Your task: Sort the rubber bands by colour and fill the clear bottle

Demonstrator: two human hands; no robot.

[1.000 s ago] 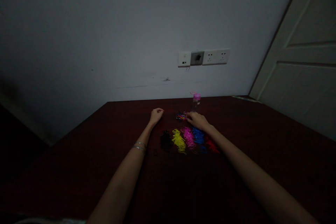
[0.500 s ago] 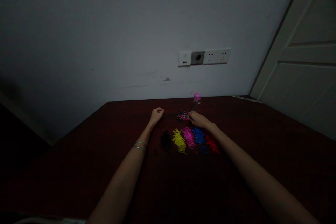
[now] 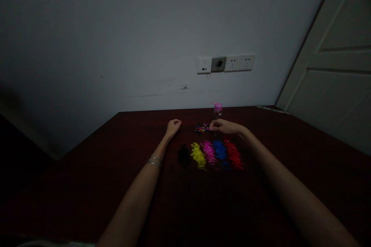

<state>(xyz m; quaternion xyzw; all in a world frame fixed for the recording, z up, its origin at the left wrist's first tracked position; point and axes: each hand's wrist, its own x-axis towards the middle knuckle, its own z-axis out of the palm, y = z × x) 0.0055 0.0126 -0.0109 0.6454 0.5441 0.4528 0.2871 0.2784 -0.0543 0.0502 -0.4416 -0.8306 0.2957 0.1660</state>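
Note:
My right hand (image 3: 222, 126) is closed in a pinch at the right edge of a small mixed pile of coloured rubber bands (image 3: 202, 128). Strands of the pile reach its fingertips, but what lies between them is too small to tell. My left hand (image 3: 174, 126) rests on the table left of that pile, its fingers curled in; anything inside them is hidden. Nearer to me, bands lie sorted by colour in a row: black (image 3: 184, 155), yellow (image 3: 198, 156), pink (image 3: 209, 151), blue (image 3: 220, 149) and red (image 3: 233, 155).
Just behind my right hand stands a clear bottle (image 3: 217, 115) with a pink lid. The dark red table (image 3: 139, 131) meets a pale wall (image 3: 150, 54) with sockets (image 3: 239, 63). A white door (image 3: 333, 81) is at the right. The room is dim.
My right hand has shifted slightly right and its wrist has risen, so more of the red bands shows. My left hand has stayed in place.

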